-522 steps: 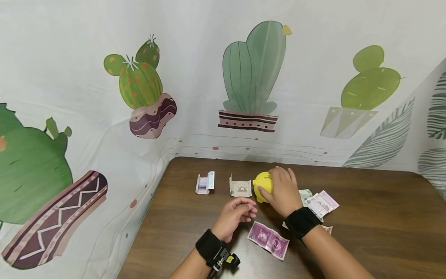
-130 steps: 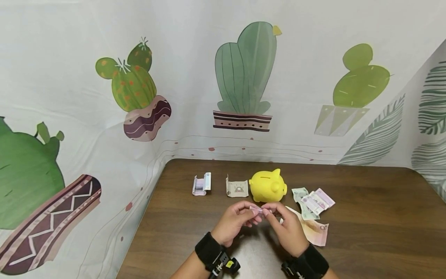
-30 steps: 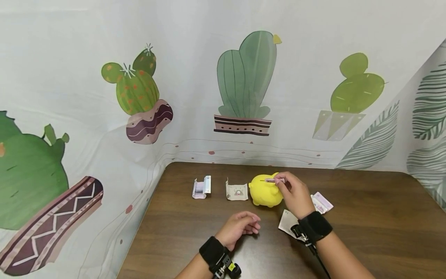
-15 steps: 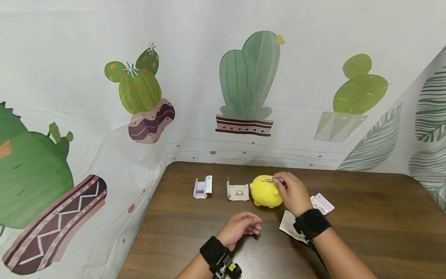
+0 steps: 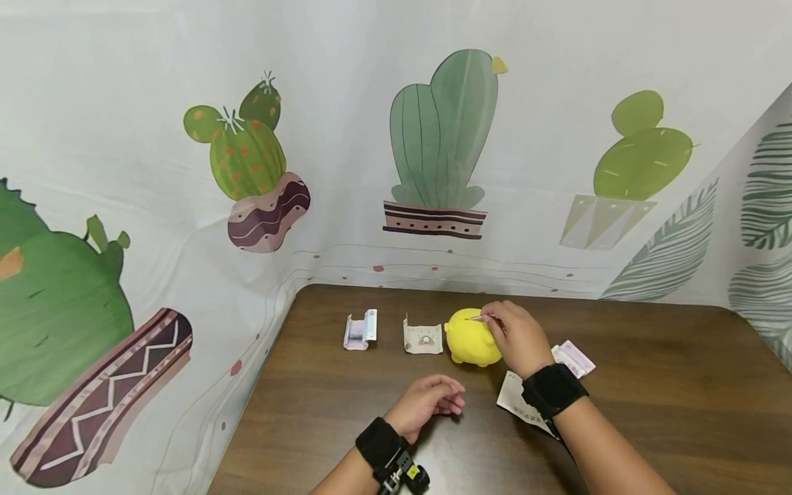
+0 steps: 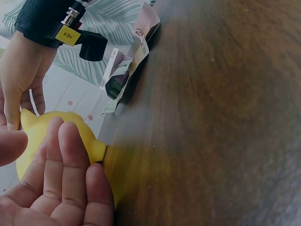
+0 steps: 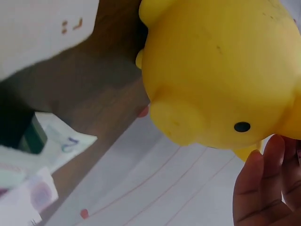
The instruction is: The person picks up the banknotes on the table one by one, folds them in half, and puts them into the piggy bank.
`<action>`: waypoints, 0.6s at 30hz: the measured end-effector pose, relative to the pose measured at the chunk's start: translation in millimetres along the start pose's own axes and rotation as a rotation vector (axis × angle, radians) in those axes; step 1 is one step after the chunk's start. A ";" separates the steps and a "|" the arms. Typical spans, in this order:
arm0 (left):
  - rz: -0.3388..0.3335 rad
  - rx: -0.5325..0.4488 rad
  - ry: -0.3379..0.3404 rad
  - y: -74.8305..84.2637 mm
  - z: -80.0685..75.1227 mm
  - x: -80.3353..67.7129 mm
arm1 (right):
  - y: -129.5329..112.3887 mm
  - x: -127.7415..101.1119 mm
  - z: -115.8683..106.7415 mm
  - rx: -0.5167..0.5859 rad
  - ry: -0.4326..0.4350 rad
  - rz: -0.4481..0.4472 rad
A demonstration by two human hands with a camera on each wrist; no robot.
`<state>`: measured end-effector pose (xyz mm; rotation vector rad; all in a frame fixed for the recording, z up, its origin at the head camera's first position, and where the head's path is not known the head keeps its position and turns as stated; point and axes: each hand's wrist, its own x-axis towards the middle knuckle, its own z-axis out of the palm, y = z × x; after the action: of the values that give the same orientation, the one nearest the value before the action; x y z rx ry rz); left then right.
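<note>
A yellow piggy bank [image 5: 467, 344] stands toward the back of the table, its snout turned right. My right hand [image 5: 522, 340] is at its top, where thumb and fingers pinch a thin folded banknote [image 5: 475, 317] whose end meets the coin slot. In the right wrist view the pig's face [image 7: 211, 84] fills much of the picture, and the hand's fingertips [image 7: 249, 179] show beside its head. My left hand [image 5: 423, 407] rests near the table in front of the pig, fingers loosely curved and holding nothing. In the left wrist view its fingers overlap the pig [image 6: 84, 136].
Left of the pig lie a creased lilac banknote [image 5: 356, 333] and a creased beige banknote [image 5: 423, 339]. A pale note [image 5: 516, 399] and a lilac note [image 5: 575, 359] lie to the right, partly behind the right arm. A cactus-print cloth [image 5: 340, 172] hangs behind the table.
Earlier a purple banknote lay flat, then both hands held it folded small. The right hand then brought it to the pig's slot; over the last second less of it shows.
</note>
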<state>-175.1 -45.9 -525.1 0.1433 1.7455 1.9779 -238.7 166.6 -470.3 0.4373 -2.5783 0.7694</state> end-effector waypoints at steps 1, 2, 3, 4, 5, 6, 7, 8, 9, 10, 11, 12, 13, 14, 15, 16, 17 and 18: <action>-0.001 -0.001 0.000 0.1 0.0 0.1 | -0.4 0.6 -0.2 -0.012 -0.005 -0.006; -0.002 -0.001 0.001 0.4 0.0 0.2 | -0.9 1.3 -0.5 -0.022 -0.011 -0.012; -0.002 -0.001 0.002 0.2 0.0 0.5 | -1.6 1.9 -0.9 -0.031 -0.018 -0.016; -0.003 0.002 0.003 -0.1 0.0 0.8 | -2.3 2.5 -1.3 -0.037 -0.026 -0.018; -0.003 0.003 0.003 -0.1 0.0 0.9 | -2.7 3.1 -1.6 -0.040 -0.033 -0.021; -0.003 0.006 0.005 -0.7 -0.1 1.4 | -3.5 3.6 -1.9 -0.043 -0.041 -0.024; -0.004 0.005 0.006 -0.6 0.0 1.6 | -4.0 4.2 -2.3 -0.047 -0.046 -0.028; -0.004 0.005 0.008 -0.9 0.0 1.8 | -4.4 4.7 -2.5 -0.051 -0.051 -0.033; -0.003 0.004 0.009 -1.2 0.0 2.3 | -5.0 5.2 -2.7 -0.055 -0.055 -0.038; -0.001 0.005 0.010 -1.4 0.1 2.4 | -5.4 5.7 -2.5 -0.061 -0.058 -0.043; 0.001 0.005 0.011 -1.6 0.1 2.6 | -5.7 6.2 -2.3 -0.070 -0.060 -0.051; 0.004 0.005 0.013 -1.9 0.1 2.7 | -6.2 6.8 -2.0 -0.079 -0.061 -0.059; 0.004 0.005 0.014 -1.8 0.2 2.6 | -6.4 7.4 -1.4 -0.090 -0.061 -0.066; 0.007 0.006 0.016 -2.1 0.2 2.7 | -6.7 7.9 -0.8 -0.103 -0.064 -0.074; 0.007 0.006 0.017 -2.0 0.4 2.7 | -7.2 8.4 -0.3 -0.114 -0.065 -0.082; 0.008 0.005 0.017 -2.1 0.5 2.5 | -7.5 9.0 0.3 -0.127 -0.069 -0.088; 0.008 0.004 0.018 -2.1 0.7 2.5 | -7.8 9.4 0.7 -0.137 -0.074 -0.093; 0.005 0.002 0.018 -2.0 0.9 2.5 | -8.1 9.7 0.9 -0.144 -0.078 -0.096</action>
<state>-176.4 -43.9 -527.4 0.1315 1.7606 1.9869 -244.1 158.0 -462.8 0.5508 -2.6414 0.5390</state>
